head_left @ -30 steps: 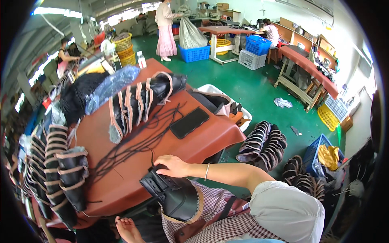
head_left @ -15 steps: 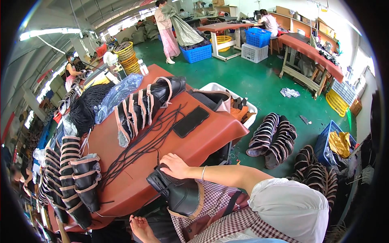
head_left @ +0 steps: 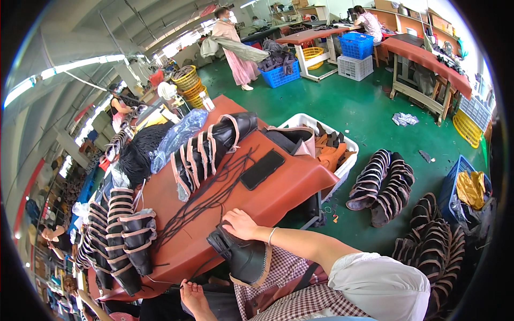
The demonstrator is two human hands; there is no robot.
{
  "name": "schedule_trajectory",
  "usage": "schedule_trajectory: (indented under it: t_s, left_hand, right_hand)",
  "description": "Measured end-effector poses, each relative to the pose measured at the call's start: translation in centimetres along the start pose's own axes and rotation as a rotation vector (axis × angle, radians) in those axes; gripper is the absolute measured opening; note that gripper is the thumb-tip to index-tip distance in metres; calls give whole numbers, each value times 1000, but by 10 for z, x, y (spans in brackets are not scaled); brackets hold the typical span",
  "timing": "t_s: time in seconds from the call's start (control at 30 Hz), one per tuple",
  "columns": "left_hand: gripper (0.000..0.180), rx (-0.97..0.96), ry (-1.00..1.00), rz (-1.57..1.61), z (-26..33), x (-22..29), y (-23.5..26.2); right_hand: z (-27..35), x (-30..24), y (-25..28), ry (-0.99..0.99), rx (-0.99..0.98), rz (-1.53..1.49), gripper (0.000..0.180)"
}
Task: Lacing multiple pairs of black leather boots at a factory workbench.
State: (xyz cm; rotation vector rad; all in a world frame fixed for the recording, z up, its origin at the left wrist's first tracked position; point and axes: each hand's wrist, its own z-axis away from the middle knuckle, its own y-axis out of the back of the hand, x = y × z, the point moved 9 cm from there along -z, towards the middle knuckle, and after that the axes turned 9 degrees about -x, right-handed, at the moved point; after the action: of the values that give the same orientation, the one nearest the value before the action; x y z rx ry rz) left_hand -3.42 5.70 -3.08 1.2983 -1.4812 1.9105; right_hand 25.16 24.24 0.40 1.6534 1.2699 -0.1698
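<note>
By tbl | R grip holds blk upper | L grip apart

Lower centre: left forearm cut by bottom edge; anything at left hand's fingertips too small to tell. Right hand covers part of black shoe upper; grip underneath hidden. Right of centre: white bin partly behind red table. Upper left: distant worker small, blurred.
</note>
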Motion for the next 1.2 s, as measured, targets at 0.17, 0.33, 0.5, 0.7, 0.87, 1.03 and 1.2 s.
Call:
schedule_trajectory:
  t_s: [0.17, 0.33, 0.5, 0.7, 0.87, 1.03, 1.2]
  left_hand:
    - [17, 1, -68, -37, -10, 10, 24]
    - [19, 66, -62, -1, -12, 3, 60]
    - [19, 89, -4, -17, -13, -21, 72]
    - [19, 68, 19, 47, 2, -32, 62]
    - [32, 208, 72, 21, 6, -29, 85]
    - [37, 159, -22, 103, -22, -19, 50]
    - [22, 264, -8, 91, -35, -19, 45]
  right_hand:
    - [-2, 1, 0, -22, -7, 18, 19]
    - [-7, 2, 3, -23, 0, 17, 18]
    - [-9, 5, 2, -11, 16, 16, 18]
    - [1, -4, 1, -11, 1, 34, 18]
    - [0, -2, -8, 25, 35, 18, 16]
    - [-12, 1, 1, 51, 32, 198, 20]
    - [-24, 23, -2, -59, -122, -107, 21]
